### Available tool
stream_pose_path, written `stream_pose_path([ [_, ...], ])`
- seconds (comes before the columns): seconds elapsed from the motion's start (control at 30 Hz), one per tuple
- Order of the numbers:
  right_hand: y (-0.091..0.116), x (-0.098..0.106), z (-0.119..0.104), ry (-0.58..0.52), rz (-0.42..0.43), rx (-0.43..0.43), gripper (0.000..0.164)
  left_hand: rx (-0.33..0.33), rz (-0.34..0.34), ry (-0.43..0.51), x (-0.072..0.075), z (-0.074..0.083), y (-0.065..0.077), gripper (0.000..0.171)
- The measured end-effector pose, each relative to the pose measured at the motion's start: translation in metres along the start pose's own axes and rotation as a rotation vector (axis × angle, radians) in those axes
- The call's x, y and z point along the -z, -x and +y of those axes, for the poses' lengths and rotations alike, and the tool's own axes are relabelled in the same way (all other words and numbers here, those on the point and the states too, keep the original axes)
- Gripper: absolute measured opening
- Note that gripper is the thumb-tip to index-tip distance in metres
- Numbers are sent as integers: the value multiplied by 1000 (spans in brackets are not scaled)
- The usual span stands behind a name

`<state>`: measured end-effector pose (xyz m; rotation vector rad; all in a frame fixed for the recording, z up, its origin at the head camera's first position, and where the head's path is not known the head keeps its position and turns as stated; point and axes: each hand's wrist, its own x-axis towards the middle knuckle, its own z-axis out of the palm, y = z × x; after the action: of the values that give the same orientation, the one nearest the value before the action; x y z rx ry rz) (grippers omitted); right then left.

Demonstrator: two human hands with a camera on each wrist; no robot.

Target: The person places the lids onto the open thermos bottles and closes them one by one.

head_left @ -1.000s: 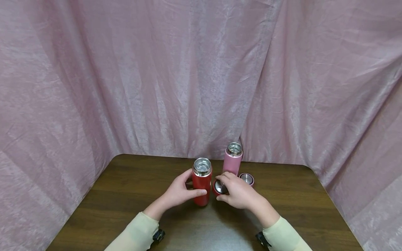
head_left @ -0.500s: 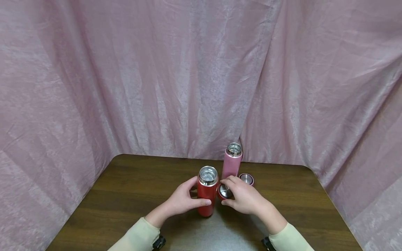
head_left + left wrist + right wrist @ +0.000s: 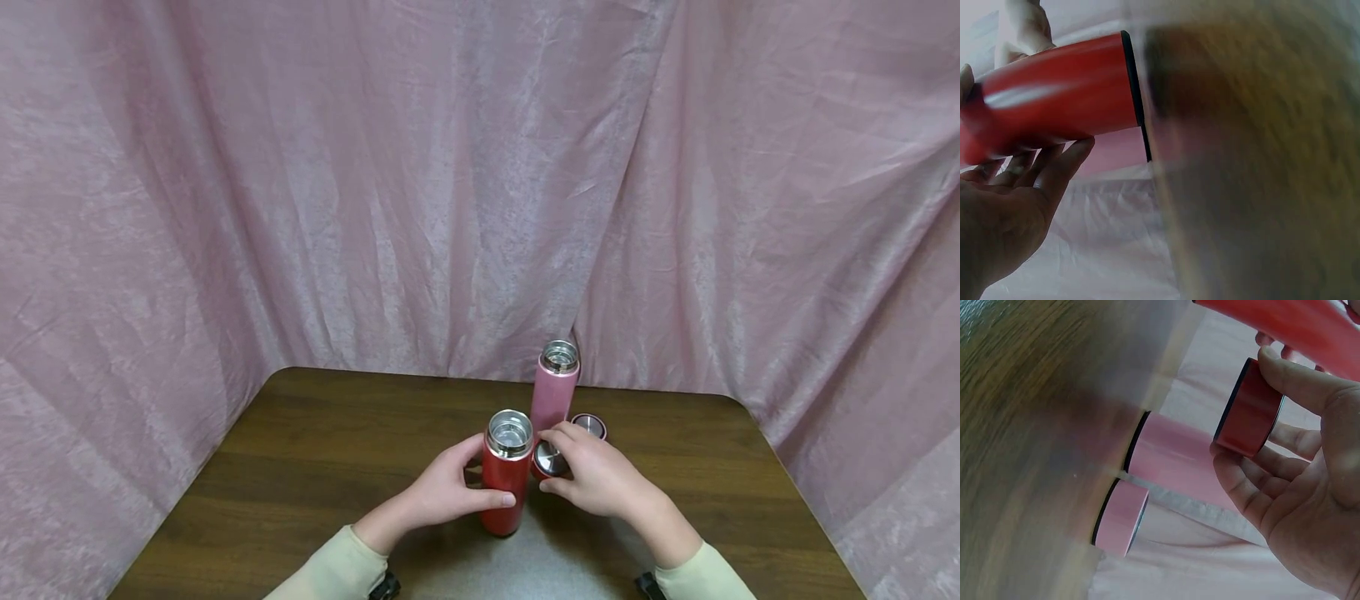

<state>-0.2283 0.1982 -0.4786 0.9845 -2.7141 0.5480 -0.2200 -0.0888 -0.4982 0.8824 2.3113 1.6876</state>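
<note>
My left hand point(image 3: 442, 493) grips an upright red thermos bottle point(image 3: 506, 483) from the left side, thumb across its front. Its mouth has no lid and shows the steel neck and inside. To its right, my right hand point(image 3: 600, 473) holds a red lid point(image 3: 1250, 412) between thumb and fingers, the round steel face turned up. In the right wrist view the lid hangs above the tabletop. An open pink thermos bottle point(image 3: 553, 392) stands behind both hands. The matching pink lid point(image 3: 1122, 517) lies on the table beside it, partly behind my right hand in the head view.
The brown wooden table point(image 3: 315, 467) has rounded far corners. Pink velvet-like curtain point(image 3: 420, 208) hangs close behind its far edge and on both sides. A dark strap device point(image 3: 384, 586) shows at my left sleeve, with another at the right.
The red bottle, in my left hand, has moved right and toward me. My right hand has carried the red lid the same way. The pink bottle and its lid stay put.
</note>
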Motion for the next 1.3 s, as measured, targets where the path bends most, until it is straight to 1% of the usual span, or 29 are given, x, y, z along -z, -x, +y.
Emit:
stream_pose_path([
  [0.37, 4, 11, 0, 16, 14, -17, 65, -14, -41, 19, -9, 1, 2, 55],
  [0.57, 6, 19, -1, 24, 25, -16, 68, -5, -60, 41, -14, 1, 4, 57],
  [0.7, 5, 25, 0, 20, 29, -13, 69, -11, -75, 56, -18, 3, 5, 58],
  [0.9, 5, 33, 0, 22, 41, 3, 69, -25, -87, 39, -22, 4, 5, 58],
  [1.3, -1, 54, -1, 31, 66, 21, 70, -20, -107, 19, -23, 2, 6, 58],
])
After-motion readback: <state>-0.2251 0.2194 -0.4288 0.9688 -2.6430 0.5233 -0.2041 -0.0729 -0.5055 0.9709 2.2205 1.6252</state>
